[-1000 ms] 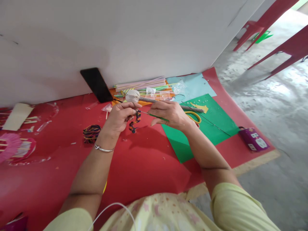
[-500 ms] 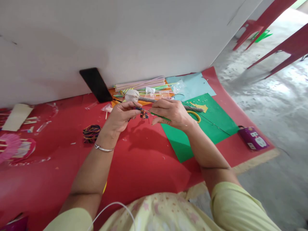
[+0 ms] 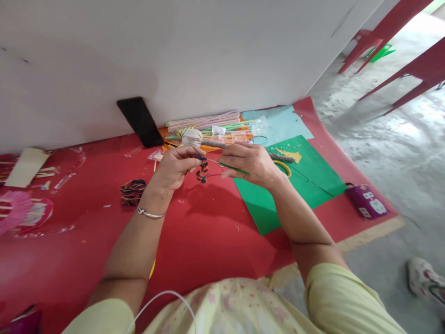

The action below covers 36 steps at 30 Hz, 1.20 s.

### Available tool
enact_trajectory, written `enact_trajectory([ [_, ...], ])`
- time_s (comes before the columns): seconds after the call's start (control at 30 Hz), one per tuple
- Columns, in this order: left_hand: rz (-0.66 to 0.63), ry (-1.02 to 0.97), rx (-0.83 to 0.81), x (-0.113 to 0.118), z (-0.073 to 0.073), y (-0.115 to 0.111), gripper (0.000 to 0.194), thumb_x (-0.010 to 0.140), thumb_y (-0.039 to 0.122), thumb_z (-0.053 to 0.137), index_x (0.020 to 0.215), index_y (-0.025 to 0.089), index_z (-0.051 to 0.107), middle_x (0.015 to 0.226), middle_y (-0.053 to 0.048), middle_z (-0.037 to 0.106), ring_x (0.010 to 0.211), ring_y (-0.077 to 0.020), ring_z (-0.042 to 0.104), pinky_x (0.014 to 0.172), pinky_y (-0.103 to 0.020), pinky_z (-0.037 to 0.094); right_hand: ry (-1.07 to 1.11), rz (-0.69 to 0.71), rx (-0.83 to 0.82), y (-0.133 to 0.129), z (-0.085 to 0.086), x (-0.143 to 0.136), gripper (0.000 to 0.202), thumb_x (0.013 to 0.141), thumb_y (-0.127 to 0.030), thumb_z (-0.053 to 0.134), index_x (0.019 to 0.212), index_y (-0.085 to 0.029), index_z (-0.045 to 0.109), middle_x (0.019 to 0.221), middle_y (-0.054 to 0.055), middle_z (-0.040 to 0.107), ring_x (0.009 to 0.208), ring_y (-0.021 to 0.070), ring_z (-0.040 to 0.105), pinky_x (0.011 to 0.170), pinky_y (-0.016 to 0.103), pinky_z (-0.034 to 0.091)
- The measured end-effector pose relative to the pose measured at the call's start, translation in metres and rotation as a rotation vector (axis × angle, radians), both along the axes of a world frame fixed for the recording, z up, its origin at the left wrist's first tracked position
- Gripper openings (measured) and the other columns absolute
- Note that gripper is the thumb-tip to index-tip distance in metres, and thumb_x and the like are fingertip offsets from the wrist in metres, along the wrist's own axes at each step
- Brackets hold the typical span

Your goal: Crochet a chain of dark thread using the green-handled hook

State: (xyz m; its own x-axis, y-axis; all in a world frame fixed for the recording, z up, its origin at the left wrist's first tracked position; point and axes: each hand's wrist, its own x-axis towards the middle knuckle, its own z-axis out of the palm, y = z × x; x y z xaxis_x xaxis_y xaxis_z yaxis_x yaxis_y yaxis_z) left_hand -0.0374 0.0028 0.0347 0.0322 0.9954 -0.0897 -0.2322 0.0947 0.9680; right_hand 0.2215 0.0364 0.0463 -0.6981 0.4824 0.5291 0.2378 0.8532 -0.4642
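Note:
My left hand (image 3: 175, 166) pinches the upper end of a small curled crochet piece (image 3: 201, 175) in dark multicoloured yarn, and the rest of it dangles below the fingertips. A crochet hook (image 3: 232, 169) with a green grip lies in my right hand (image 3: 251, 160), its thin metal shaft pointing left to the piece. One strand runs from the hanging end towards the right fingers. Left of my left wrist, a bundle of the same yarn (image 3: 133, 192) rests on the red table covering (image 3: 208, 222). The hook's very tip is hard to make out.
A phone (image 3: 141, 121) leans against the wall. Behind my hands are pale sticks (image 3: 205, 121) and a grey rod with a white wrapped head (image 3: 192, 138). Yellow-handled scissors (image 3: 283, 168) lie on green paper (image 3: 264, 218). A purple box (image 3: 366, 201) stands at right; a shoe (image 3: 424, 278) shows on the floor.
The crochet piece now hangs lower and stretches out more, with its strand showing. Both hands stay nearly in place. A shoe has come into view at the lower right.

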Motion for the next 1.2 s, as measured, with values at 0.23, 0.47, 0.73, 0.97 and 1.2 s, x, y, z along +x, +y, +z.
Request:
enact_trajectory([
  [0.23,0.02,-0.021,0.025,0.003,0.001,-0.001,0.022,0.054,0.012,0.089,0.075,0.019,0.091,0.066,-0.002,0.072,0.055,-0.0064,0.051,0.053,-0.021,0.04,0.093,0.03,-0.157,-0.003,0.003,0.0,0.038,0.106,-0.062,0.073,0.105,-0.028,0.089,0.107,0.008,0.081,0.11,0.0278,0.079,0.106,0.045,0.059],
  [0.47,0.143,-0.022,0.124,0.023,-0.009,-0.004,0.03,0.061,0.016,0.095,0.09,0.023,0.092,0.083,-0.002,0.078,0.073,-0.0125,0.062,0.067,-0.025,0.051,0.626,-0.097,-1.176,-0.014,-0.03,-0.046,0.072,0.097,-0.089,0.06,0.084,-0.02,0.077,0.077,0.004,0.07,0.062,0.0143,0.062,0.051,0.026,0.043],
  [0.73,0.414,0.422,0.311,0.032,-0.026,-0.007,0.029,0.079,0.015,0.086,0.105,0.028,0.09,0.096,0.0,0.08,0.076,-0.0154,0.062,0.074,-0.028,0.051,0.911,-0.151,-1.732,-0.021,-0.026,-0.072,0.067,0.095,-0.087,0.068,0.087,-0.02,0.066,0.066,-0.005,0.054,0.051,0.0077,0.042,0.041,0.02,0.025],
  [0.97,0.39,0.037,0.142,0.044,-0.021,-0.005,0.029,0.072,0.019,0.09,0.1,0.027,0.087,0.081,0.004,0.07,0.064,-0.0094,0.052,0.056,-0.023,0.04,1.01,-0.09,-1.708,-0.035,-0.024,-0.08,0.065,0.099,-0.087,0.062,0.09,-0.022,0.065,0.07,-0.004,0.057,0.052,0.0089,0.041,0.041,0.02,0.026],
  [1.2,0.081,-0.129,-0.095,0.015,-0.003,0.0,0.034,0.057,0.015,0.089,0.09,0.019,0.085,0.068,0.003,0.066,0.047,-0.0026,0.029,0.045,-0.023,0.014,0.757,-0.166,-1.276,-0.019,-0.059,-0.065,0.078,0.092,-0.097,0.057,0.094,-0.021,0.076,0.085,0.003,0.069,0.064,0.0114,0.057,0.052,0.023,0.043],
])
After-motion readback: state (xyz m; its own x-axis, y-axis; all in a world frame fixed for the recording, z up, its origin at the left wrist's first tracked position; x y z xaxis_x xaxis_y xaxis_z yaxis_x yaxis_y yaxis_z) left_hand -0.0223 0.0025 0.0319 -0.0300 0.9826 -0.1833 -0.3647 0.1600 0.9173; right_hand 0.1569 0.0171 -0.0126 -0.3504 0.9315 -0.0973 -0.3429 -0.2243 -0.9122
